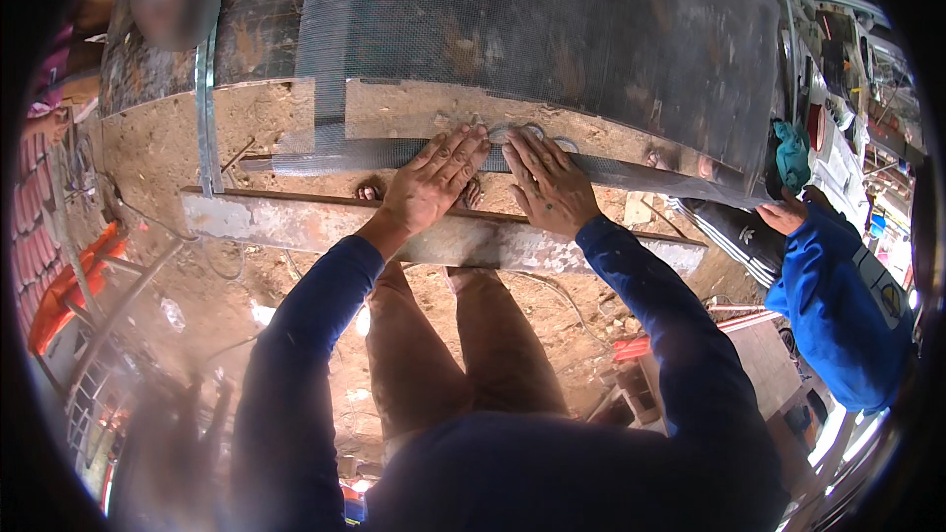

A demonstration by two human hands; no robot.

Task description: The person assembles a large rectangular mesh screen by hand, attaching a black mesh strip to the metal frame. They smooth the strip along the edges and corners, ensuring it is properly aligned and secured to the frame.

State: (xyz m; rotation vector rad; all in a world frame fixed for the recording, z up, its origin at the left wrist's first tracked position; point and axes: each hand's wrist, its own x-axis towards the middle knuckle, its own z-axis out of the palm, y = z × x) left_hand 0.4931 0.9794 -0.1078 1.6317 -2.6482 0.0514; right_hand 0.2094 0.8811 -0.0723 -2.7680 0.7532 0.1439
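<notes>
My left hand (434, 182) and my right hand (550, 180) lie side by side, palms down, fingers stretched forward. Both rest on a dark mesh strip (365, 155) that looks rolled or folded and runs left to right under them. Neither hand grips anything. Beyond them, a wide sheet of fine grey wire mesh (552, 30) spreads over a dark scuffed board (261, 15). Just on my side of the hands, a worn metal beam (443, 230) lies crosswise, with my wrists and forearms over it. What is under my palms is hidden.
At the right, a co-worker's hand (783, 214) in a blue sleeve is by the mesh corner, near a teal cloth (791, 155). Another person stands at the far left. A metal bar (205, 89) crosses the board's left side. Orange cloth (74, 286) hangs at left over dirt ground.
</notes>
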